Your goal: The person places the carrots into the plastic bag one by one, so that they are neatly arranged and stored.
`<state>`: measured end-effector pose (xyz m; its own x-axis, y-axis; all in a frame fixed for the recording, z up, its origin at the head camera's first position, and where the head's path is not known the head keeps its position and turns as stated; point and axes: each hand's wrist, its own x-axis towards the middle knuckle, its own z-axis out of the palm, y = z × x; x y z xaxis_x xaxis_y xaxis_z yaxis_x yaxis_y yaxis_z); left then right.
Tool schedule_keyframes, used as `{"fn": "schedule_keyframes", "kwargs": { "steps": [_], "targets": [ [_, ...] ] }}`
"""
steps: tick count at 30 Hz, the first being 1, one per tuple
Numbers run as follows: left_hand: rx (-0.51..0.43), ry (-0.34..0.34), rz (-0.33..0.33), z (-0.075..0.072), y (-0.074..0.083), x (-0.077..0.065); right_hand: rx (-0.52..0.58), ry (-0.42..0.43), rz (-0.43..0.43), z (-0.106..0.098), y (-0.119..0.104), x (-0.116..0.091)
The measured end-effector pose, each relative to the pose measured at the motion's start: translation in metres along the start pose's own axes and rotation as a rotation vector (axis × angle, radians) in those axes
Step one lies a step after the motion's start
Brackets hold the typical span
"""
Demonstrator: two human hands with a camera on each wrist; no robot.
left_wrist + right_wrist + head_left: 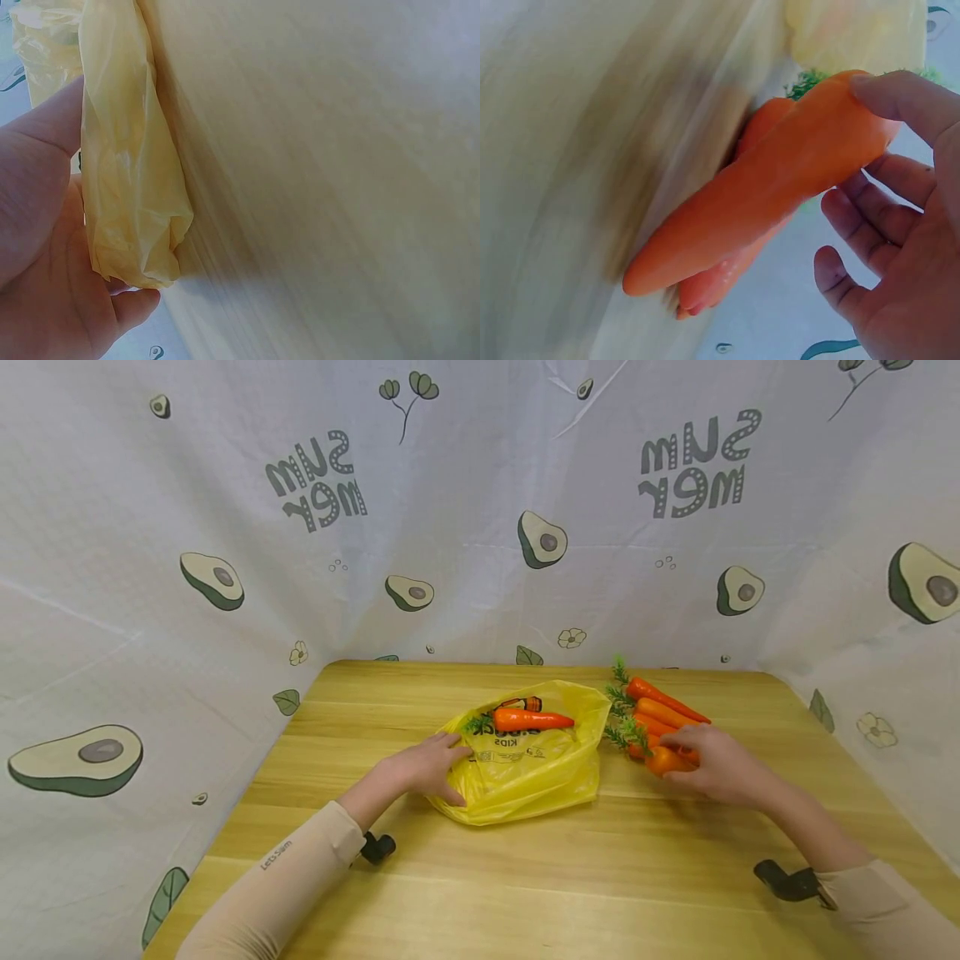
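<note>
A yellow plastic bag with dark print lies spread on the table, its edges raised. One orange carrot with green leaves rests on the bag's printed panel. My left hand holds the bag's near-left edge, and in the left wrist view the crumpled yellow film runs between thumb and fingers. To the right of the bag, my right hand pinches the thick end of a carrot between thumb and fingers. That carrot lies across other carrots in a pile, leafy tops toward the bag.
The wooden table ends at a white curtain printed with avocados at the back and sides. Black camera mounts sit at both wrists, below the beige sleeves.
</note>
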<state>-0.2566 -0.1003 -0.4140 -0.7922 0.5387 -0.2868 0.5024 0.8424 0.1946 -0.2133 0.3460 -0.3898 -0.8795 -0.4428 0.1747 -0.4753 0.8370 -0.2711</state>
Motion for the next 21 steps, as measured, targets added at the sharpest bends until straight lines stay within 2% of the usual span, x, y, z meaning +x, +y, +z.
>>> {"fn": "schedule_keyframes", "kwargs": {
  "steps": [14,21],
  "targets": [
    [0.001,-0.005,-0.007,0.0,0.0,0.0,0.123,0.014,0.064,-0.016,-0.016,0.003],
    [0.006,-0.007,-0.006,0.0,0.0,0.0,0.227,0.031,0.087,-0.025,-0.025,0.008]
  ]
}}
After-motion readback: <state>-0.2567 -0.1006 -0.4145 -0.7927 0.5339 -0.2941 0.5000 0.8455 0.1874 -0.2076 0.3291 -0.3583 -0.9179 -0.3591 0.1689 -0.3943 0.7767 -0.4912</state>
